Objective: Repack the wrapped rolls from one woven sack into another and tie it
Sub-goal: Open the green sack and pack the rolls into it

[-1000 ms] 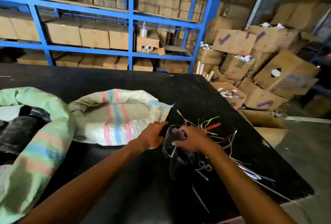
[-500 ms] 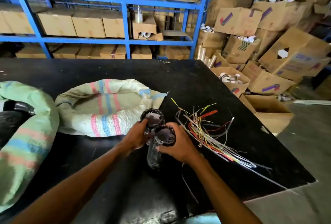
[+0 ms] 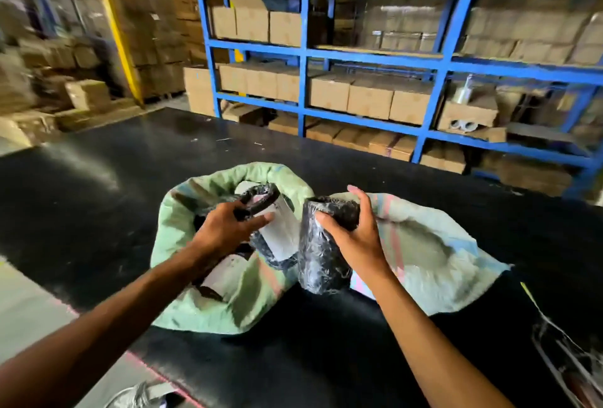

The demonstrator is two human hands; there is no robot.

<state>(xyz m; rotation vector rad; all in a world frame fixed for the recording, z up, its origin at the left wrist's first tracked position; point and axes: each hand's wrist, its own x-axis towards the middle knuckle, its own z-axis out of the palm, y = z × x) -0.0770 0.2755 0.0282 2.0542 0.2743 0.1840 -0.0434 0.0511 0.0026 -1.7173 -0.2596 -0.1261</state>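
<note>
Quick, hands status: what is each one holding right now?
Left hand: grips a roll with a white wrap over the green sack.
Right hand: grips a black-wrapped roll.

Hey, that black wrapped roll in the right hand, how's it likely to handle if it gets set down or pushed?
The black wrapped roll is a cylinder, so on its side it would probably roll across the black table. Its glossy, crinkled film wrap looks slippery, so the right hand may need a firm hold. It keeps its shape under the fingers, suggesting it is stiff and likely dense.
</note>
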